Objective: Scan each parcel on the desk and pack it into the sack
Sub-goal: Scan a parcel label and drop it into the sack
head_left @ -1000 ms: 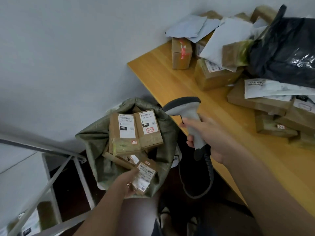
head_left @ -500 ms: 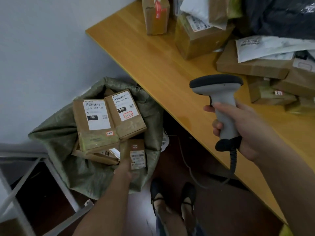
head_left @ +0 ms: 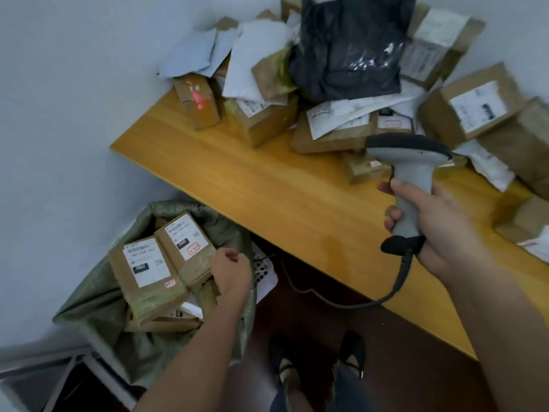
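**Scanner in grasp over the desk, sack of boxes on the floor**

The right hand [head_left: 439, 230] grasps the smooth grey scanner [head_left: 411, 185] by its handle, its dark coiled cable drooping below the desk edge. The left hand [head_left: 233, 275] sits over the sack mouth, fingers curled; whether they grip anything is unclear. The woven green sack [head_left: 98, 316], crumpled, holds rectangular cardboard boxes [head_left: 148, 275] with white labels. On the far part of the glossy wooden desk [head_left: 267, 185], blurred parcels [head_left: 267, 120] pile up under a shiny black poly bag [head_left: 350, 52].

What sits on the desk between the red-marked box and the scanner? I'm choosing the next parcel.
In the head view, a labelled brown box and a flat parcel lie between the red-marked box and scanner.
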A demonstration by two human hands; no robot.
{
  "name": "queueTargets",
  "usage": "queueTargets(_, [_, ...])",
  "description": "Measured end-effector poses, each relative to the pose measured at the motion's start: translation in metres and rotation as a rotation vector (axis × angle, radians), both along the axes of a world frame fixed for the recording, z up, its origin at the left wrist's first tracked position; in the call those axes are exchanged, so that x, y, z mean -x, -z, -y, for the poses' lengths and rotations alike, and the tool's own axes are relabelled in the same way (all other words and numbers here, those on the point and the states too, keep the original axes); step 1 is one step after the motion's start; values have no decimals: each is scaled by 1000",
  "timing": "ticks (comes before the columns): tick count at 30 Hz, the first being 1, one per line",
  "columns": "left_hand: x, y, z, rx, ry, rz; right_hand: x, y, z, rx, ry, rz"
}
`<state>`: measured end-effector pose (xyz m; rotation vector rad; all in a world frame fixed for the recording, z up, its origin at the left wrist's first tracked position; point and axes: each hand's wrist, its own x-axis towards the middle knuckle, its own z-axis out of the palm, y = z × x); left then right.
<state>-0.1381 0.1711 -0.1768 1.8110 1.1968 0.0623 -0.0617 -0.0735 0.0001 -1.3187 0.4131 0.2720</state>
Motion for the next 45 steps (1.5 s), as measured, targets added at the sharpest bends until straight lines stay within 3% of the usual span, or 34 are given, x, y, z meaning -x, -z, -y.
queueTargets(5, [-64, -52, 79, -202, 392, 184, 13, -17, 94, -14, 247, 85])
queueTargets(11, [-122, -98, 235, -335, 902, 405, 20, -5, 212, -65, 606, 83])
queueTargets(15, [-144, -95, 349, -397, 1373, 287, 20, 18, 281, -85, 731, 20])
queueTargets(18, [-159, -84, 422, -583, 1688, 184, 22, 39, 313, -105, 742, -16])
queueTargets(24, [-191, -65, 504, -821, 1905, -58, 19, 69, 344, -118, 723, -64])
queueTargets(31, [-208, -34, 496, -934, 1846, -226, 16, 83, 357, -127, 658, -99])
queueTargets(33, [-200, -28, 478, -867, 1775, -293, 14, 81, 354, -125, 639, -103])
queueTargets(37, [-179, -26, 423, -536, 1516, -355, 7, 74, 345, -116, 586, -94])
queueTargets(40, [-163, -38, 378, -190, 1210, -392, -1, 64, 328, -108, 527, -66])
queueTargets(45, [-134, -71, 309, 519, 681, -187, -15, 50, 277, -90, 385, -36])
